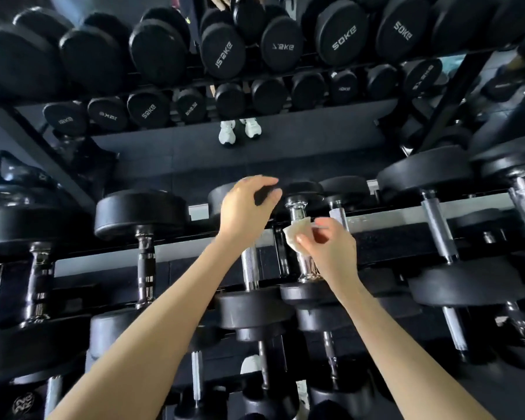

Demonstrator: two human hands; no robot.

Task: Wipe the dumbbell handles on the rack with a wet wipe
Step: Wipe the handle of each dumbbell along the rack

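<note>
Crumpled white wipe (293,236) at chrome handle (297,211)

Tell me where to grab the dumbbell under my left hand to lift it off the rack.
Grip the dumbbell by its ridged metal handle, midway between the two black ends, coming down from above. It lies across the rack with the bar bare on top; the round ends look too broad for one hand. Your left hand holds the far end.
</note>
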